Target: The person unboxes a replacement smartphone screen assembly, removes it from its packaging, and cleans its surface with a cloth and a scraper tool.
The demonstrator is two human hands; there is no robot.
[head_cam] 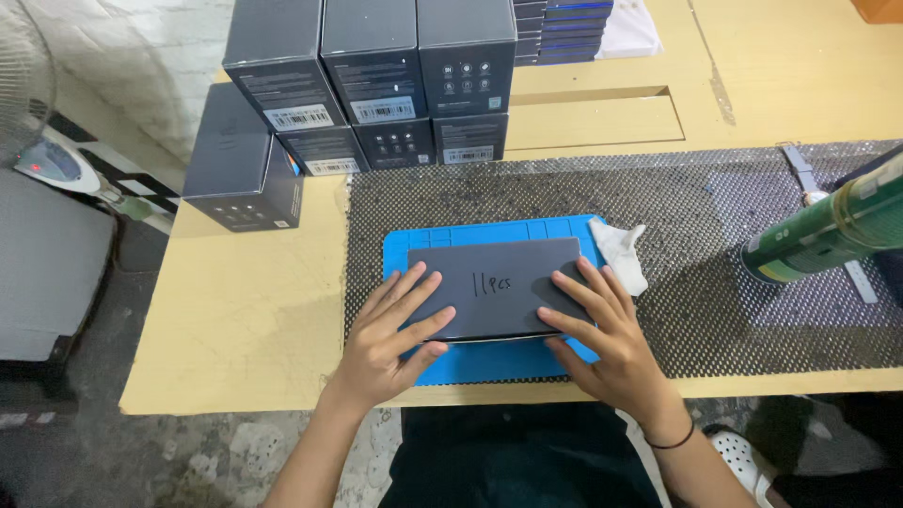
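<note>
Stacked boxes block behind; mesh mat rightward open.

The flat box lies on the mat, stacked boxes behind.

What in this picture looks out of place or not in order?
A crumpled white cloth lies half off the blue mat. One dark box stands turned, apart from the neat stack of boxes. The grey flat box under both hands looks undamaged.
</note>
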